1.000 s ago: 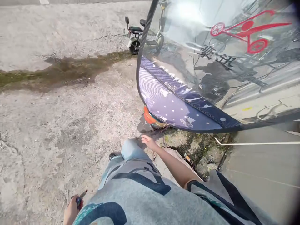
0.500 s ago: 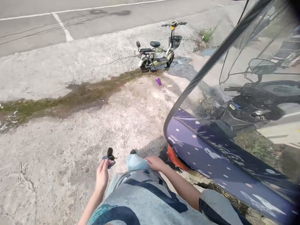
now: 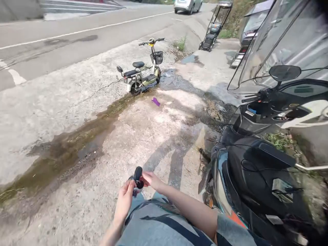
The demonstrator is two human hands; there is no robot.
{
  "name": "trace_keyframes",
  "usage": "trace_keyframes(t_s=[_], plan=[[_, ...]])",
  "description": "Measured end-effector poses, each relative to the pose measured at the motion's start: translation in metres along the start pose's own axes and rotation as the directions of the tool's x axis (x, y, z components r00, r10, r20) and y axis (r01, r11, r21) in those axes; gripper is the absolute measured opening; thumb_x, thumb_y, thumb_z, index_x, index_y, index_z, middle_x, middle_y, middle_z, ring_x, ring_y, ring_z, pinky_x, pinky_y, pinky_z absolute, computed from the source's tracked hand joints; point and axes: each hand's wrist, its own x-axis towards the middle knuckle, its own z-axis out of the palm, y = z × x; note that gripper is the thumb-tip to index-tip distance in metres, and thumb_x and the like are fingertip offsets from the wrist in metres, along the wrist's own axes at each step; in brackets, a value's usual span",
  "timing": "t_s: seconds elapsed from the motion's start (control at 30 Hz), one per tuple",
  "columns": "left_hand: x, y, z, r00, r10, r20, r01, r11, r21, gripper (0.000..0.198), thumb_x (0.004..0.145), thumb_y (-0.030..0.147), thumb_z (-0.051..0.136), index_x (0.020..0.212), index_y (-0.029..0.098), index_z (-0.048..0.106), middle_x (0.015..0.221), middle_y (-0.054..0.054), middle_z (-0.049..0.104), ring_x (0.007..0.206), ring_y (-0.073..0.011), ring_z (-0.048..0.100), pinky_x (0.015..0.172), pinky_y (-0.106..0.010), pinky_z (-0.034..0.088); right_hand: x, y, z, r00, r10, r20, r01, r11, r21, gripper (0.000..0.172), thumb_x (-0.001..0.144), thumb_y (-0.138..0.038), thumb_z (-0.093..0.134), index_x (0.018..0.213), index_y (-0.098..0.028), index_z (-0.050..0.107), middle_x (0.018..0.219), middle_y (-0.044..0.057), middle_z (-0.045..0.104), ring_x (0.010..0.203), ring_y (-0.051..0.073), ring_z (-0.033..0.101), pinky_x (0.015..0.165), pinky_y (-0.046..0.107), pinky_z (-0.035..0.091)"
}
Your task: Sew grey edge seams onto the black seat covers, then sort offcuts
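— What are you seeing from the head camera?

— I'm looking down at both hands meeting in front of the grey printed shirt. The left hand [image 3: 124, 200] is closing its fingers round the lower part of a black oval plastic key fob [image 3: 138, 174], and the right hand [image 3: 151, 179] is pinching the same fob from the other side with its fingertips. So the fob is sitting between the two hands, raised above the rough concrete ground [image 3: 84, 205].

— How far along are you judging it?

— Early, I'm thinking. The fob is in hand, but neither hand is touching the big black glossy scooter [image 3: 252, 177] standing just to the right. Its dashboard, round mirror [image 3: 284, 72] and clear plastic windshield canopy [image 3: 284, 37] are sitting well apart from the hands.

— Anything else around?

— A small pale-green electric scooter [image 3: 141, 73] is standing by the road, with a purple scrap [image 3: 155, 101] lying near it and a dark wet streak [image 3: 74, 148] running across the concrete.
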Motion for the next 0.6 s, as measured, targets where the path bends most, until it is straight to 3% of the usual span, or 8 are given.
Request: trace_keyframes(t_s=[0.07,0.13,0.23,0.3,0.37,0.43,0.53,0.6], plan=[[0.062,0.025,0.001,0.985,-0.088,0.147,0.076,0.993,0.087,0.057,0.068,0.074,0.058,0.075,0.017,0.052,0.071,-0.003,0.059,0.060,-0.0151,0.056,0.059,-0.027,0.048,0.019,-0.021,-0.018,0.996,0.015,-0.093,0.001,0.985,0.171,0.076,0.061,-0.084,0.062,0.100,-0.020,0.063,0.088,0.005,0.064,0.073,0.014,0.058,0.066,0.027,0.045],[0.112,0.058,0.020,0.934,-0.167,0.314,0.103,0.972,0.209,0.060,0.066,0.076,0.058,0.079,0.017,0.052,0.064,-0.001,0.058,0.050,-0.0135,0.052,0.050,-0.026,0.043,0.030,-0.046,-0.037,0.990,0.035,-0.138,0.010,0.950,0.312,0.078,0.063,-0.084,0.062,0.109,-0.021,0.060,0.093,0.005,0.064,0.075,0.015,0.061,0.071,0.030,0.047],[0.168,0.106,0.075,0.779,-0.239,0.579,0.016,0.931,0.364,0.057,0.069,0.074,0.053,0.079,0.018,0.051,0.055,0.003,0.049,0.043,-0.0117,0.044,0.041,-0.023,0.033,0.041,-0.082,-0.072,0.984,-0.013,-0.177,0.078,0.927,0.366,0.068,0.068,-0.082,0.059,0.092,-0.018,0.059,0.078,0.003,0.060,0.065,0.014,0.057,0.064,0.029,0.045],[0.198,0.130,0.121,0.670,-0.267,0.693,-0.076,0.903,0.422,0.054,0.072,0.072,0.051,0.077,0.018,0.051,0.057,0.003,0.047,0.045,-0.0114,0.044,0.040,-0.022,0.031,0.049,-0.101,-0.104,0.942,-0.077,-0.326,0.201,0.909,0.366,0.064,0.067,-0.080,0.061,0.077,-0.018,0.055,0.068,0.001,0.054,0.061,0.012,0.051,0.060,0.026,0.041],[0.226,0.147,0.171,0.602,-0.261,0.755,-0.184,0.874,0.450,0.049,0.075,0.066,0.051,0.079,0.017,0.053,0.064,0.000,0.051,0.048,-0.0121,0.047,0.041,-0.023,0.034,0.058,-0.116,-0.142,0.824,-0.110,-0.556,0.357,0.863,0.358,0.061,0.067,-0.078,0.063,0.068,-0.018,0.050,0.065,-0.001,0.048,0.061,0.011,0.045,0.059,0.025,0.038],[0.254,0.159,0.219,0.576,-0.184,0.796,-0.328,0.840,0.432,0.041,0.077,0.057,0.056,0.090,0.018,0.057,0.079,-0.004,0.059,0.062,-0.0155,0.057,0.051,-0.025,0.043,0.064,-0.130,-0.186,0.670,-0.083,-0.738,0.498,0.787,0.364,0.060,0.068,-0.076,0.063,0.066,-0.018,0.050,0.064,-0.001,0.047,0.061,0.011,0.043,0.059,0.025,0.037],[0.294,0.174,0.288,0.570,-0.044,0.820,-0.558,0.712,0.426,0.047,0.077,0.044,0.062,0.117,0.020,0.054,0.108,-0.009,0.062,0.085,-0.0199,0.062,0.070,-0.031,0.050,0.061,-0.152,-0.252,0.492,0.014,-0.870,0.656,0.651,0.382,0.058,0.068,-0.075,0.064,0.072,-0.018,0.057,0.068,0.001,0.052,0.065,0.013,0.047,0.063,0.026,0.040],[0.317,0.184,0.333,0.511,-0.119,0.851,-0.637,0.613,0.468,0.054,0.077,0.039,0.062,0.126,0.020,0.050,0.111,-0.010,0.062,0.081,-0.0189,0.061,0.070,-0.032,0.050,0.047,-0.165,-0.293,0.422,0.054,-0.905,0.728,0.575,0.374,0.055,0.068,-0.070,0.068,0.079,-0.017,0.063,0.073,0.002,0.056,0.069,0.013,0.051,0.065,0.026,0.043]])
